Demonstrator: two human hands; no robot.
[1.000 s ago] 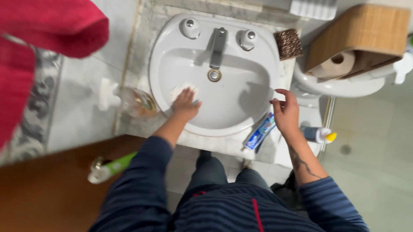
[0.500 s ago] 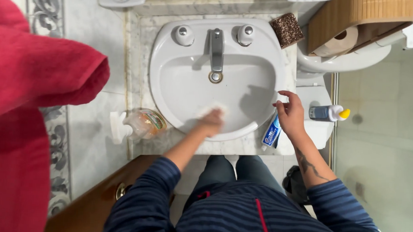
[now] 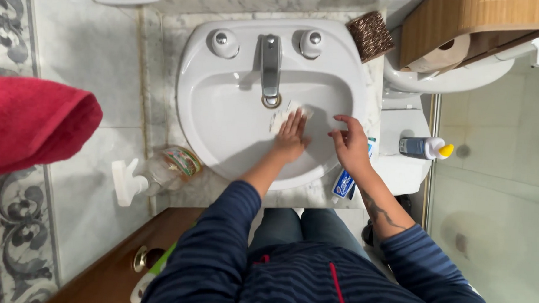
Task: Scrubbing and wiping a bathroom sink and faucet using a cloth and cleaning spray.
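My left hand (image 3: 291, 137) lies flat inside the white sink basin (image 3: 222, 116), pressing a white cloth (image 3: 281, 116) against the bowl just below the drain (image 3: 272, 101). The grey faucet (image 3: 270, 59) stands above it between two round knobs. My right hand (image 3: 350, 146) hovers over the sink's right rim with its fingers loosely curled and nothing in it. Beside its wrist, a blue and white toothpaste tube (image 3: 344, 184) rests on the marble counter.
A clear spray bottle (image 3: 160, 168) lies on the counter left of the sink. A brown scrubber (image 3: 371, 35) sits at the back right. A red towel (image 3: 28, 129) hangs at left. At right are a toilet (image 3: 448, 77), a paper roll (image 3: 446, 53) and a yellow-capped bottle (image 3: 424, 147).
My left hand slid the cloth from the basin's front up toward the drain. My right hand moved inward from the rim over the bowl. The camera shifted slightly.
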